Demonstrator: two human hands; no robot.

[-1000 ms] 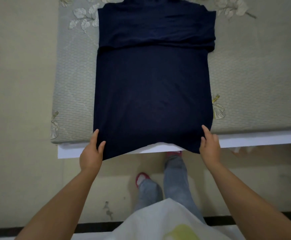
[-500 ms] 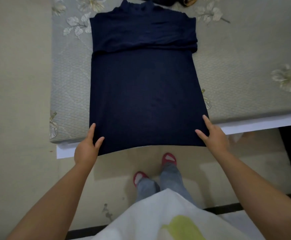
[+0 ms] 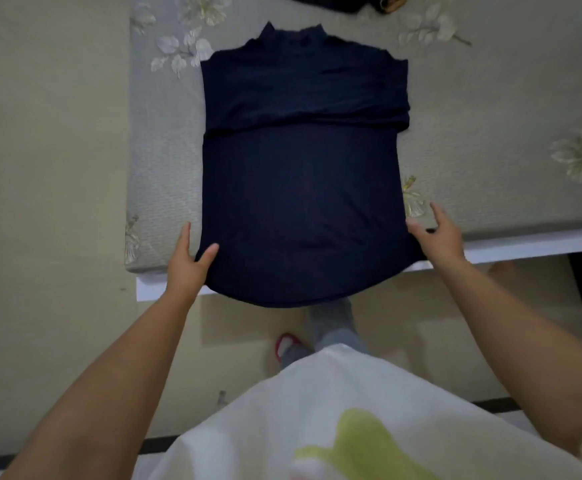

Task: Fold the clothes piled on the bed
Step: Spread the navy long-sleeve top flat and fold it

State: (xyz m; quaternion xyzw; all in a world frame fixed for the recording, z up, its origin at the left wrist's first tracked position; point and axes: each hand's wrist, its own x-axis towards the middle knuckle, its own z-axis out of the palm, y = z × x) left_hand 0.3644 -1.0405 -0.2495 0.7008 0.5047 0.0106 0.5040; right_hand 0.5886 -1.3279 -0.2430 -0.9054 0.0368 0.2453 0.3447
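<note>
Navy top (image 3: 300, 188) lies flat on the bed (image 3: 165, 161), collar at 12 o'clock, hem at 6. Sleeves/upper part folded across the chest, making a thicker band w/ a crease line running 9 to 3 about a third of the way down. Hem end hangs off the near bed edge in a shallow curve, above the floor (image 3: 40, 237).

Left hand (image 3: 187, 268) at approx. 8 o'clock of the top: thumb on top of the fabric at the hem corner, forefinger straight along the outside edge, other fingers under the cloth, not visible. So it pinches that corner. Right hand (image 3: 440, 237) at approx. 4 o'clock: thumb tip touches the side edge of the top, forefinger raised and pointing toward 12, fingers spread and fairly relaxed; corner of the fabric runs under the palm. Can't tell if it actually grips the cloth.

Bed cover is grey-green w/ pale flower prints; white bed frame (image 3: 524, 244) shows along the near edge. At 12 o'clock, top of view, part of another dark garment (image 3: 320, 2) on the bed, cut off by the frame.

Below: person's white shirt (image 3: 317, 427) w/ yellow-green print, grey trousers, one red slipper (image 3: 284, 344) on the floor.
</note>
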